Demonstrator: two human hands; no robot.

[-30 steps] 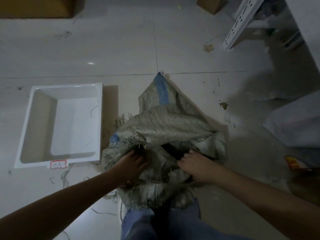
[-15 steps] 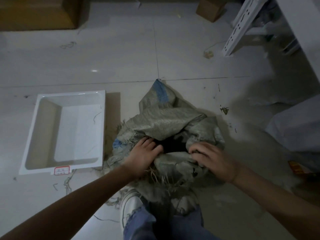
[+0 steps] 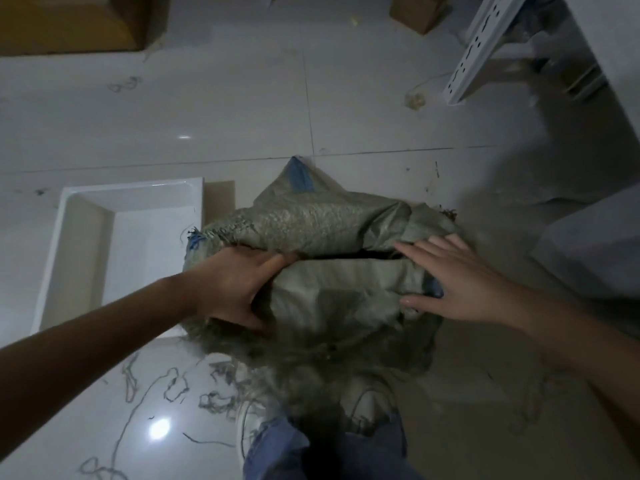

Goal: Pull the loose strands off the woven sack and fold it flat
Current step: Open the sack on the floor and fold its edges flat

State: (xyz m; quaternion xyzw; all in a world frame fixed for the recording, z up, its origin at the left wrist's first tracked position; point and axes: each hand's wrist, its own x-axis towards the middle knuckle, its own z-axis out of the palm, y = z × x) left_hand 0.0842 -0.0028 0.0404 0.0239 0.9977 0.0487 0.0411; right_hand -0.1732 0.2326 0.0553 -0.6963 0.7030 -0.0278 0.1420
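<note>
A grey-green woven sack (image 3: 311,230) with blue stripes lies bunched on the tiled floor in front of my legs. Its frayed near edge hangs in loose strands above my shoes. My left hand (image 3: 235,285) grips the sack's left side, thumb under a fold and fingers on top. My right hand (image 3: 457,282) lies flat with spread fingers on the sack's right side. A dark gap shows between the upper roll and the lower flat layer. Pulled-off strands (image 3: 173,382) lie scattered on the floor at the lower left.
A white rectangular tray (image 3: 86,216) sits on the floor left of the sack. A brown cardboard box (image 3: 79,22) is at the far left, a white perforated metal rail (image 3: 481,46) at the far right, and a pale bag (image 3: 595,247) to the right.
Both hands moved apart from the sack's middle to its left and right sides. The sack now lies wider and flatter. My right hand went from curled to flat.
</note>
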